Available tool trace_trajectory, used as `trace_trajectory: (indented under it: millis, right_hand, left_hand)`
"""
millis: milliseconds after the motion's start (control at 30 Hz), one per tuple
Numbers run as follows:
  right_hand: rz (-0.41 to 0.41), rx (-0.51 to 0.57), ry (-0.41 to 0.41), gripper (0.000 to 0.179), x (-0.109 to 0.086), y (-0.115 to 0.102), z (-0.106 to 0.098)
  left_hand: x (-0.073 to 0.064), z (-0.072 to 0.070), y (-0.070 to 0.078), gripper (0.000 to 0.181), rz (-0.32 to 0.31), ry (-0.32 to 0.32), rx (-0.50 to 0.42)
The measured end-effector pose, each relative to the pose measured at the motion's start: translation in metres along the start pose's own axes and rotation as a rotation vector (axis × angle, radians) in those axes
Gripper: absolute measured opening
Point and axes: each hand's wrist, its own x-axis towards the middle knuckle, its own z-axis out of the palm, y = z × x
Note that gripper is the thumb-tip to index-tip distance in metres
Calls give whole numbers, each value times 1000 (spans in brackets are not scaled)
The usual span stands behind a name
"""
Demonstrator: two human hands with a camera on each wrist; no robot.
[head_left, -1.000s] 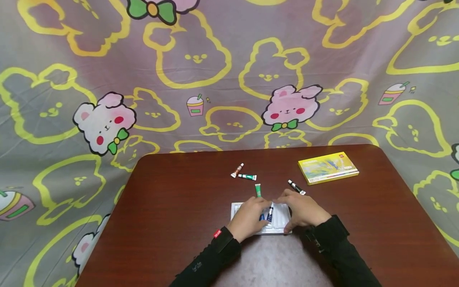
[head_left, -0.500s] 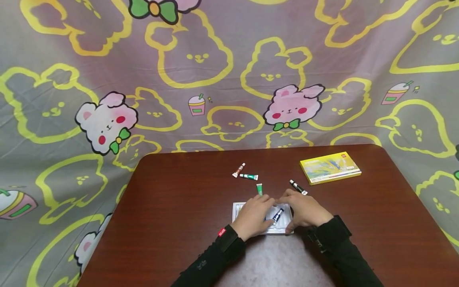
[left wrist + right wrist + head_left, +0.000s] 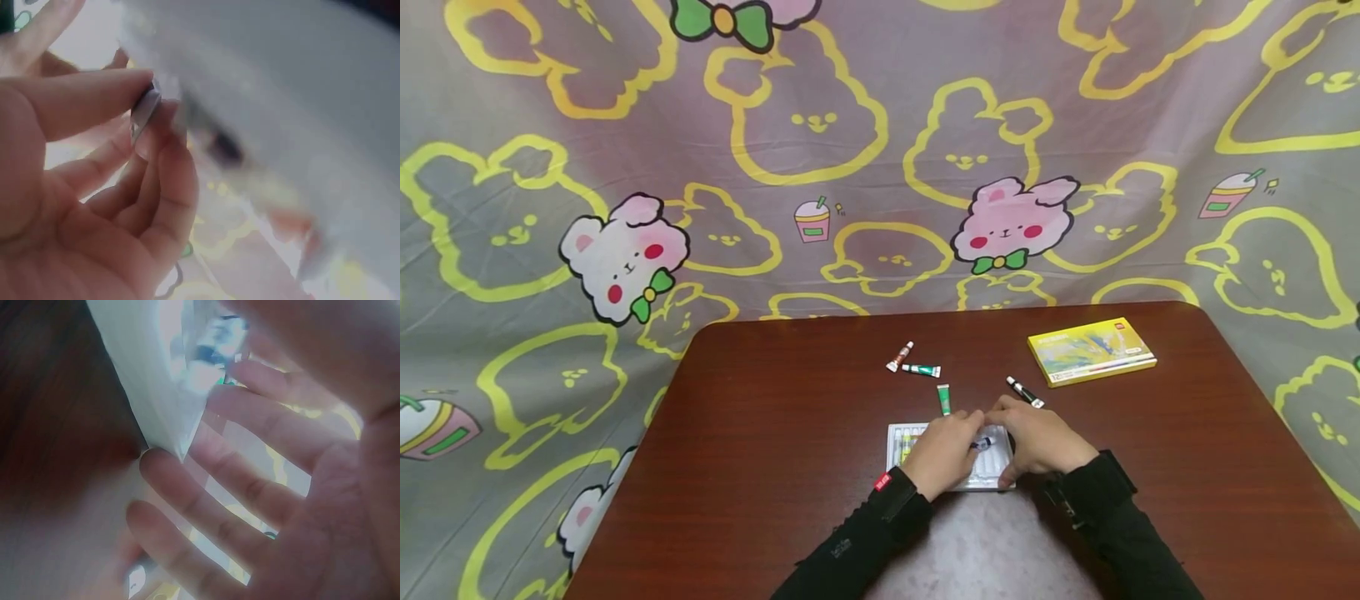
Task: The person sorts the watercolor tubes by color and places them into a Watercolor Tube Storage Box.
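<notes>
White tray (image 3: pixel 990 473): lying on the brown table (image 3: pixel 775 433), serving both hands as working place; bearing slots, with yellow items (image 3: pixel 912 437) sitting in those at its left end; much of its middle being covered by a hand.

Left hand (image 3: pixel 951 450): reaching over the middle of the tray, thumb and fingertips pinching a small tube with a dark blue band (image 3: pixel 983 444); the tube sticking out from the hand towards the tray's right end, above its slots; whether it is touching the tray, the pictures are not telling.

Right hand (image 3: pixel 1037 437): spanning the tray's right end, thumb resting at the near corner, fingers extending fairly straight and spread, a fingertip touching the tray's edge.

Light green tube (image 3: pixel 943 399): lying just beyond the tray's far edge; dark green tube (image 3: pixel 922 370): lying farther beyond the tray; brown tube (image 3: pixel 900 357): lying beside the dark green one, slanting, beyond the tray's left half; black tube (image 3: pixel 1025 392): lying beyond the tray's right corner; yellow box (image 3: pixel 1092 352): lying flat, well beyond the tray to the right.

Patterned cloth (image 3: pixel 865 125): hanging behind the table, beyond the tray; dark sleeves (image 3: pixel 857 546): covering both forearms, on the tray's near side.
</notes>
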Motion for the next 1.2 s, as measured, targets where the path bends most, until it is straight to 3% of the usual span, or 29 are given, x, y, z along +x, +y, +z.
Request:
trace_trajectory:
  millis: [133, 300, 500, 633, 933, 1200]
  right_hand:
    - [0, 4, -17, 86, 1, 2, 1]
    - [27, -10, -26, 88, 2, 2, 1]
    - [31, 5, -39, 88, 2, 1, 2]
    - [26, 8, -28, 87, 1, 2, 1]
    - [23, 3, -33, 86, 3, 2, 0]
    - [26, 5, -29, 87, 2, 2, -1]
  left_hand:
    - [-6, -10, -11, 37, -19, -9, -128]
    - [-13, -25, -31, 42, -107, -52, -325]
    - [-20, -30, -47, 43, -183, -126, -410]
    - [-20, -30, -48, 42, -174, -123, -438]
    - [-17, -26, -48, 43, -179, -9, -602]
    - [-17, -18, -39, 45, -219, -5, -648]
